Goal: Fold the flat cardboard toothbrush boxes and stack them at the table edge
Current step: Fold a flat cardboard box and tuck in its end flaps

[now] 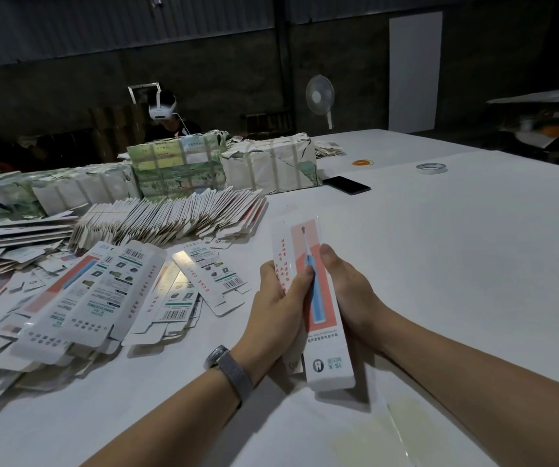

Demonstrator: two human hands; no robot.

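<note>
I hold one long white toothbrush box (321, 335) with a pink panel and a blue toothbrush picture, raised above the white table (456, 264). My left hand (281, 301) grips its left side, thumb across the front. My right hand (348, 291) grips its right edge. The box looks partly opened into shape, its far end pointing away from me. Loose flat boxes (102, 291) lie scattered on the table to the left. A long fanned row of flat boxes (170, 217) stands behind them.
Strapped bundles of packed cardboard (271, 163) sit at the back of the table. A black phone (347, 185), a tape roll (431, 168) and a small orange ring (363, 162) lie further right. A person wearing a headset (163, 109) sits across the table. A fan (320, 96) stands behind.
</note>
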